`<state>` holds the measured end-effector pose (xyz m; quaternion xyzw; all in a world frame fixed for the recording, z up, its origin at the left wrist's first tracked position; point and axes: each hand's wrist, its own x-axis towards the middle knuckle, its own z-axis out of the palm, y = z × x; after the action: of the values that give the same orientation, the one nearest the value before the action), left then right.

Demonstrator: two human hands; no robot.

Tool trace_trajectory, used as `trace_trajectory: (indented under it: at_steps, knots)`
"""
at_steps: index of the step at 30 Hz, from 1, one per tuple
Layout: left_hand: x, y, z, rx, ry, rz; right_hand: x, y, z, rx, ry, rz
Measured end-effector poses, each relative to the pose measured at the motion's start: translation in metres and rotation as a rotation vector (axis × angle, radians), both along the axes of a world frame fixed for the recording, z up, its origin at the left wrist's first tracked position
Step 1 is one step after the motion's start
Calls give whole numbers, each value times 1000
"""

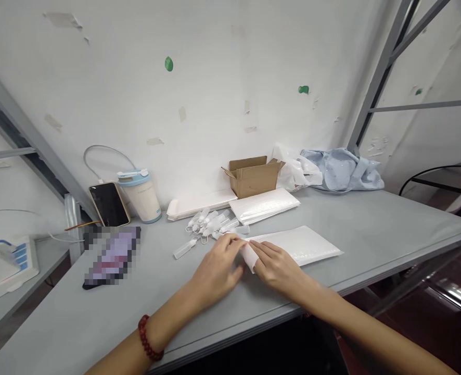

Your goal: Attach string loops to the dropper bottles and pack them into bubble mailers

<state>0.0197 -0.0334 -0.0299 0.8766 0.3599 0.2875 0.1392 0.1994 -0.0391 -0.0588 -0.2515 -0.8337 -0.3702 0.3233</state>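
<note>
A white padded mailer (304, 245) lies flat on the grey table (390, 229) in front of me. My left hand (218, 268) and my right hand (277, 265) meet at its left end, where the flap is folded up. The fingers of both hands are pinched on that flap. A red bead bracelet (148, 338) is on my left wrist. Just beyond my hands lies a heap of several small clear plastic bottles (209, 224) with white caps.
Behind stand an open cardboard box (252, 177), two stacks of white mailers (264, 204) (199, 204), a white plastic bag (295, 172) and light blue cloth (342, 169). At left are a lidded cup (140, 195), a propped phone (109, 204) and a blurred dark object (111, 256).
</note>
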Motion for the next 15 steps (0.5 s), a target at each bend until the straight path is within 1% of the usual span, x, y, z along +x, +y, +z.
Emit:
trace_trajectory:
  at_steps: [2, 3, 5, 7, 9, 11, 13, 14, 15]
  knots:
    - [5, -5, -5, 134, 100, 11, 0, -2, 2, 21, 68, 39]
    - [7, -6, -7, 173, 132, 27, 0, -4, 3, 19, 97, 65]
    - [9, -9, -10, 200, 158, 46, 0, -7, 6, -13, 143, 111]
    - [10, -10, -12, 177, 118, 44, 1, -9, 8, -53, 187, 137]
    - [10, -8, -11, 105, 10, 36, 2, -10, 10, -49, 262, 137]
    - [9, -3, -6, -33, -119, 87, 3, -11, 12, 19, 383, 77]
    - [10, 6, 5, -224, -220, 214, 4, -11, 14, 89, 503, 2]
    - [11, 13, 12, -332, -269, 263, 5, -11, 14, 92, 535, -15]
    - [12, 22, 20, -413, -321, 283, 5, -10, 15, 65, 547, -14]
